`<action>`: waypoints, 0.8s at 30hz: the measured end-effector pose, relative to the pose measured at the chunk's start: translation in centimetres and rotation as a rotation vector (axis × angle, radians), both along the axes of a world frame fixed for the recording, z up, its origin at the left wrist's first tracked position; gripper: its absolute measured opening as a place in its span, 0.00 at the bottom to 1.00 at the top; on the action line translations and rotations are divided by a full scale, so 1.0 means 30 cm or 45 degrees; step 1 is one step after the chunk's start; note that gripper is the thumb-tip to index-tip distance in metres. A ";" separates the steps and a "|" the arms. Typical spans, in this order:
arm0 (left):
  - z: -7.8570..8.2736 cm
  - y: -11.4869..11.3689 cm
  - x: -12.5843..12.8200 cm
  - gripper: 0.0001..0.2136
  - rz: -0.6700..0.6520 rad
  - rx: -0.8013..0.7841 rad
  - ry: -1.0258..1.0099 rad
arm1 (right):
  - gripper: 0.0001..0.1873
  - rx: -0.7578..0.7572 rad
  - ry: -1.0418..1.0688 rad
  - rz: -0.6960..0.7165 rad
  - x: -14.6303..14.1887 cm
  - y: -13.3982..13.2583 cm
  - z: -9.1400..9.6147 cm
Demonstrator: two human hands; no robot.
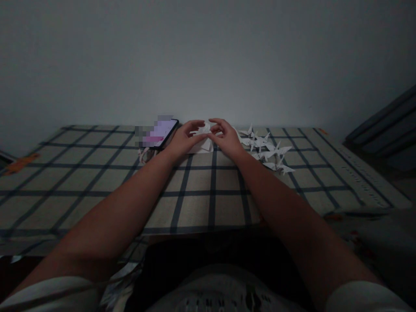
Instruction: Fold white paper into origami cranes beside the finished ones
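White paper (pixel 204 129) sits between left hand (pixel 183 138) and right hand (pixel 229 138)

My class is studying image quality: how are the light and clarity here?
Head view: light is dim, the wall palest low in the middle, darker toward the upper corners; head view: blocky pixelation hides part of the phone; head view: the paper between left hand and right hand looks soft.

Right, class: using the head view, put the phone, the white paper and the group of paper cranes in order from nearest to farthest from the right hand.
From the right hand:
1. White paper: between it and the left hand.
2. Paper cranes: on its right side.
3. Phone: over to the left, past the left hand.
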State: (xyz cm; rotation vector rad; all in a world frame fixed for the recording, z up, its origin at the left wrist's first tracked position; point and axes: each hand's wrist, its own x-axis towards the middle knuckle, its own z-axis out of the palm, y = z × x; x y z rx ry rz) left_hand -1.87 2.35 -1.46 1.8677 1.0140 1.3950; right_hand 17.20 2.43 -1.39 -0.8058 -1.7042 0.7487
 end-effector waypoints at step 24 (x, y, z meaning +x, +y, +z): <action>-0.016 0.013 -0.007 0.18 0.172 0.213 0.055 | 0.09 0.200 -0.070 -0.169 0.009 0.014 0.001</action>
